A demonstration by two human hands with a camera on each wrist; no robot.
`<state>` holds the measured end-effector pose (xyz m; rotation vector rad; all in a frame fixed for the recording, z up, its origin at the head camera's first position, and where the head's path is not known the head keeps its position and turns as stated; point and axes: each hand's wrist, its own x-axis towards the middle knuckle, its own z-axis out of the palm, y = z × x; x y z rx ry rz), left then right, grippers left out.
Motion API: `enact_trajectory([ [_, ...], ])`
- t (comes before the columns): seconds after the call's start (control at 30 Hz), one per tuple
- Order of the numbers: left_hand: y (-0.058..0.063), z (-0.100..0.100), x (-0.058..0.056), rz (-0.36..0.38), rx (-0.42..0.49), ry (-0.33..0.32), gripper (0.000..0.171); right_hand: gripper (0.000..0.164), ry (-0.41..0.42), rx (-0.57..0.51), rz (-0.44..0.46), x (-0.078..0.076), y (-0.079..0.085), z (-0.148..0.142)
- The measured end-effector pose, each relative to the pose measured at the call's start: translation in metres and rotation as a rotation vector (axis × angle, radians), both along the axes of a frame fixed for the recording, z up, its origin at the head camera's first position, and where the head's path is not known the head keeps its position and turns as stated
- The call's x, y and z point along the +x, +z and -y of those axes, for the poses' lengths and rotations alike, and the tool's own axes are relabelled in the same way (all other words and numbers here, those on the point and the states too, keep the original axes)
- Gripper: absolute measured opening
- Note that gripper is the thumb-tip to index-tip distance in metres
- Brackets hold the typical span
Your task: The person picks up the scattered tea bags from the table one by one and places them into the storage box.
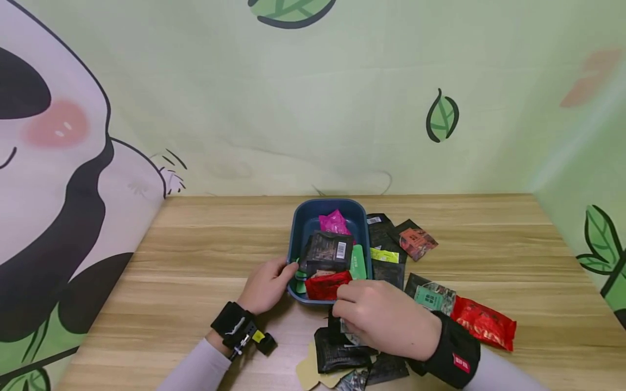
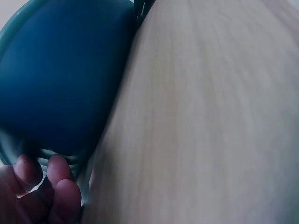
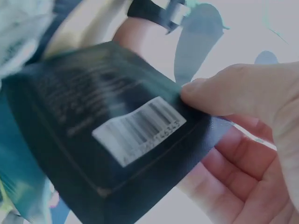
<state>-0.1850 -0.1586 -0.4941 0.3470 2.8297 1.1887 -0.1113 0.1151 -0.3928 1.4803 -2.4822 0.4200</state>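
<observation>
A dark blue plastic bin [image 1: 368,239] sits on the table, partly filled with small packets. My left hand [image 1: 266,285] grips its left side near the front, thumb over the rim; in the left wrist view, the fingers [image 2: 59,168] lie against the bin's end. My right hand [image 1: 376,312] is over the front right corner. Between its thumb and fingers it pinches a black packet [image 3: 107,112] with a white barcode label, mostly covered in the head view. Inside the bin are a red packet [image 1: 325,286], a black barcoded packet [image 1: 325,250], a pink packet [image 1: 335,222] and green ones [image 1: 358,262].
Black packets [image 1: 379,231] and one with an orange label [image 1: 415,241] lie right of the bin. Farther right is a red packet [image 1: 484,321] beside a teal-labelled one [image 1: 430,297]. In front lie more black packets [image 1: 337,355] and tan pieces [image 1: 307,374]. A printed cloth [image 1: 313,108] stands behind.
</observation>
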Motion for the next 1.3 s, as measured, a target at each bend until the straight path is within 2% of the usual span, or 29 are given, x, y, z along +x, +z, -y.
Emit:
enact_trajectory([
  [0.17,0.000,0.000,0.000,0.007,0.005,-0.002,0.026,0.019,0.016,-0.165,-0.010,-0.006,0.014,-0.013],
  [0.33,-0.001,0.001,0.000,0.005,0.004,0.000,0.026,0.027,0.034,-0.305,-0.080,-0.016,0.019,-0.019],
  [0.57,-0.004,0.001,-0.001,-0.002,-0.008,0.003,0.025,0.025,0.011,-0.424,-0.124,-0.027,0.017,-0.022],
  [0.73,-0.004,0.000,-0.001,-0.002,-0.009,0.005,0.024,0.019,-0.024,-0.466,-0.215,-0.040,0.008,-0.020],
  [0.9,-0.003,0.000,-0.001,0.010,-0.002,0.007,0.024,0.014,-0.070,-0.454,-0.270,-0.054,-0.004,-0.020],
  [1.07,-0.002,0.000,-0.001,0.015,-0.003,0.006,0.025,0.023,-0.121,-0.365,-0.237,-0.062,-0.017,-0.018],
  [1.3,-0.002,0.000,0.000,0.016,-0.002,0.012,0.026,0.078,-0.186,-0.172,-0.069,-0.059,-0.022,-0.018],
])
